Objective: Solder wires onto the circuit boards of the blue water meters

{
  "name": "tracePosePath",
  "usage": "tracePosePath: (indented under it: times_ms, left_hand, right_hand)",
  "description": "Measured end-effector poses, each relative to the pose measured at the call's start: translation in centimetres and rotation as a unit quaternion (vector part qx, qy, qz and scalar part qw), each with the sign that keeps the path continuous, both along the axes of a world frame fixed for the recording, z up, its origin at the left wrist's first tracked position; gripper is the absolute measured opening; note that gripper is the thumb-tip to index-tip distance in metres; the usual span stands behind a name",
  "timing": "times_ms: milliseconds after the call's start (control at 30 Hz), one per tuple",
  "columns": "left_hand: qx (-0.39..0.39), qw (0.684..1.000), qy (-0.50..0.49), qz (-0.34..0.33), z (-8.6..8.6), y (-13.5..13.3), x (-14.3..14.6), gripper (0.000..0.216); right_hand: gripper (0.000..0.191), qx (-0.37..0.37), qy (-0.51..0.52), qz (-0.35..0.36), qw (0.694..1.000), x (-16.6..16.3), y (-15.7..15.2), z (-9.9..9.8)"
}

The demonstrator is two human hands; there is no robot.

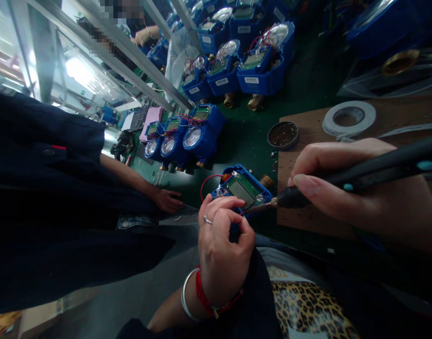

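My right hand grips a black soldering iron like a pen. Its metal tip points left and reaches the lower edge of a green circuit board with a grey display. That board sits in a blue water meter housing at the table's near edge. Over the housing's lower left side lies my left hand, thumb and index finger pinched beside the iron's tip. A short bit of thin red wire shows at those fingertips. Another red wire loops out on the left of the housing.
Several blue meters stand on the green table, with more in rows behind. A round tin and a tape roll lie by a brown board. At left, a co-worker's hand rests near the table edge.
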State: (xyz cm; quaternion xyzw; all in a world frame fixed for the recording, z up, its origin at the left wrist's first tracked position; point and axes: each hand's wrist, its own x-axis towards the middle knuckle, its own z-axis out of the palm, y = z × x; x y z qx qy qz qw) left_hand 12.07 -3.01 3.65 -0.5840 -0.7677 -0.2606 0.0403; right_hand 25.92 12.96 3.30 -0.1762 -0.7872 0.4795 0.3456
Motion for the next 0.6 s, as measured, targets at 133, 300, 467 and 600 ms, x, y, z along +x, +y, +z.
tracePosePath:
  times_ms: [133,300,467,600]
  left_hand:
    - [-0.001,1.0,0.005,0.001,-0.09,-0.04,-0.03,0.018]
    - [-0.002,1.0,0.004,0.005,-0.21,-0.06,-0.07,0.017]
    - [0.0,1.0,0.0,0.005,-0.22,-0.02,-0.11,0.017]
    - [0.0,1.0,-0.002,0.004,-0.24,-0.03,-0.09,0.017]
  right_hand:
    - [0.021,-0.003,-0.002,0.005,1.0,0.08,0.01,-0.14]
    - [0.021,0.005,0.003,0.005,1.0,-0.03,0.06,-0.01]
    - [0.023,0.002,0.003,0.003,1.0,0.1,-0.02,-0.09]
    - [0.022,0.004,0.004,0.001,1.0,0.11,-0.01,-0.21]
